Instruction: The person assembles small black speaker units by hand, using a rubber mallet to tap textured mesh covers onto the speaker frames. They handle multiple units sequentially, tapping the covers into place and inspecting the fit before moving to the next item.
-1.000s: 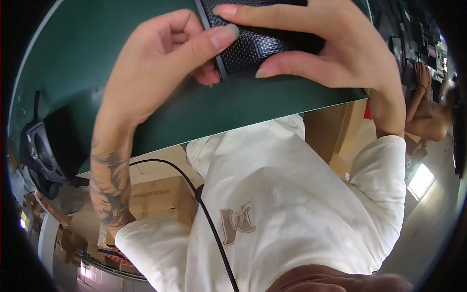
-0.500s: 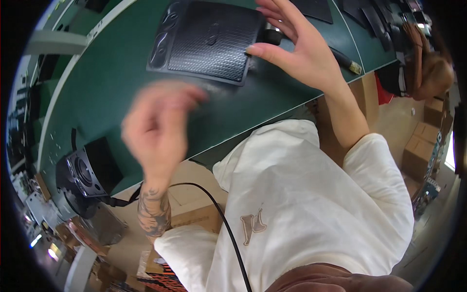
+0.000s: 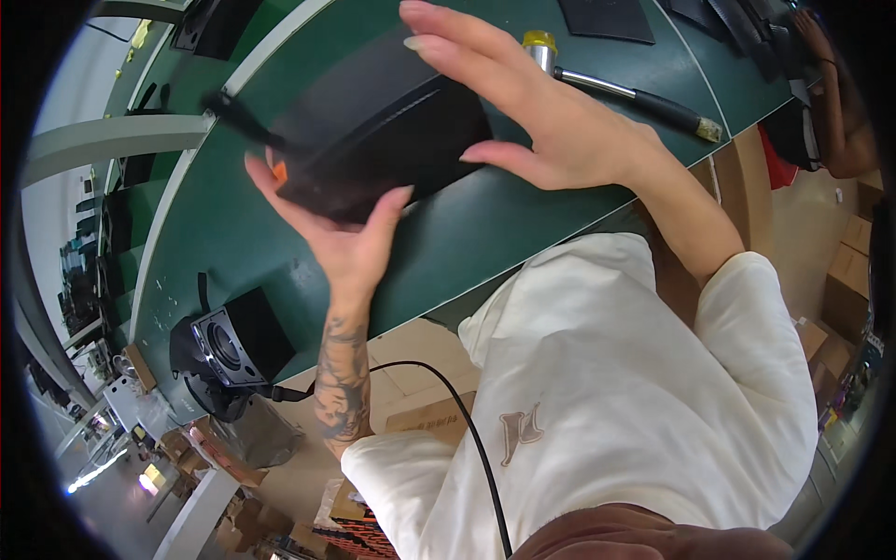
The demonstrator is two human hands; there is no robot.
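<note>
Tilted over the green tabletop is a black box-shaped case (image 3: 373,140), slightly blurred by motion. An orange spot and a dark strap-like piece (image 3: 241,119) show at its left end. My left hand (image 3: 345,245) cups its near left corner, thumb on the near face and fingers round the end. At its right end my right hand (image 3: 560,131) grips, fingers over the upper edge and thumb at the lower side. Just past my right hand lies a mallet (image 3: 611,89) with a yellow-faced metal head and a black handle.
A black speaker (image 3: 229,341) stands at the table's near left edge, with a black cable running toward me. Flat black panels (image 3: 607,19) lie at the back right. A white frame bar (image 3: 121,140) crosses the left side. Another person's arm (image 3: 821,65) is at far right.
The black case lay flat with its textured face up; now it is raised and turned between both hands. My left hand has moved up from the near side onto it.
</note>
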